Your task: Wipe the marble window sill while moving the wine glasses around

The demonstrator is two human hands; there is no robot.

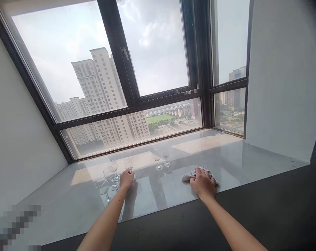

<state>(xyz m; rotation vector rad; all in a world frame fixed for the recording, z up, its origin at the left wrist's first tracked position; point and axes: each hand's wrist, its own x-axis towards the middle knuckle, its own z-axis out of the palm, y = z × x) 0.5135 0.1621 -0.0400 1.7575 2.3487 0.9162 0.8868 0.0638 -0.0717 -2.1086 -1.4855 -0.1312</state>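
Observation:
My left hand [127,179] is closed around the stem of a clear wine glass [128,162], whose bowl shows above the fingers; its foot is partly hidden. Just left of that hand several more stemmed glasses stand upright on the sill, among them a front glass [102,187] and a rear glass [112,166]. Two further glasses, a left one [157,159] and a right one [166,153], stand together between my hands, farther back. Under my right hand [203,182] is a crumpled grey-white cloth [188,176], gripped with curled fingers and pressed on the sill.
The glossy pale window sill [158,198] ends in a front edge above a dark wall face [168,230]. Behind it is a dark-framed window [132,101] with handles. White walls close in both sides. A blurred pixelated patch covers the lower left corner.

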